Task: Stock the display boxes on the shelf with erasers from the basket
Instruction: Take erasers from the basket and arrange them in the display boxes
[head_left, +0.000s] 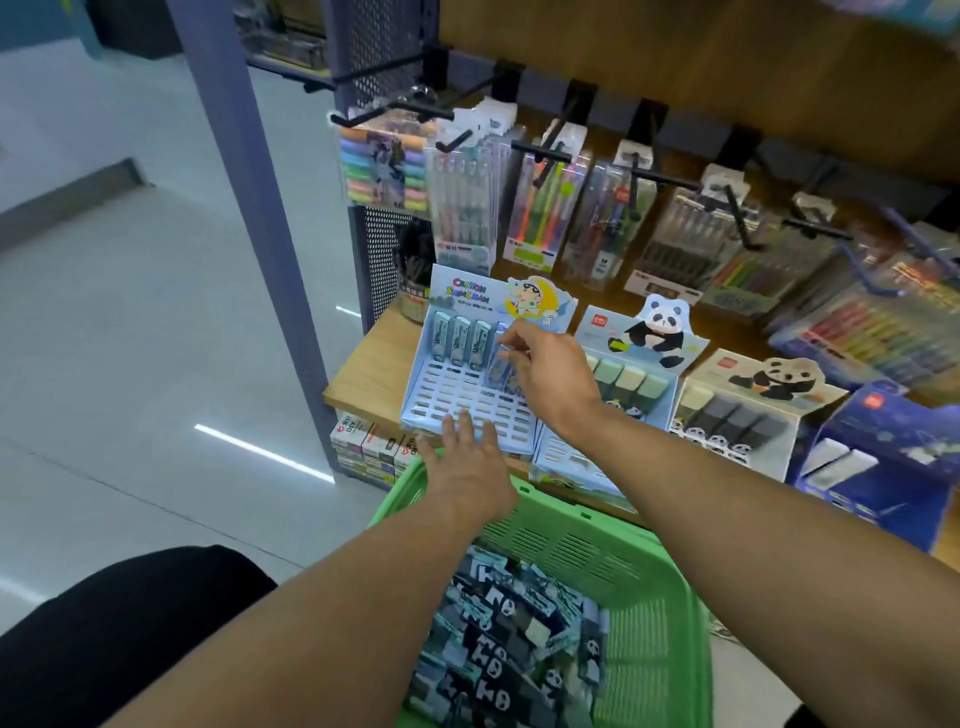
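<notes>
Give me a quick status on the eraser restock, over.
Right hand pinching an eraser into the Crayon Shin-chan display box. Left hand open, steadying its front edge. Green basket well stocked. Nothing in the way.

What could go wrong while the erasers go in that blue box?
1. The right hand is pinching an eraser over the blue box; a loose grip might drop it or knock the three erasers already standing there.
2. The left hand rests at the box's front edge, near the shelf rim; a push might slide it.

Your basket (597, 551) sits before the shelf (363, 374).
Three display boxes (467, 395) stand side by side on it (pen packs (535, 213) hang behind).
</notes>
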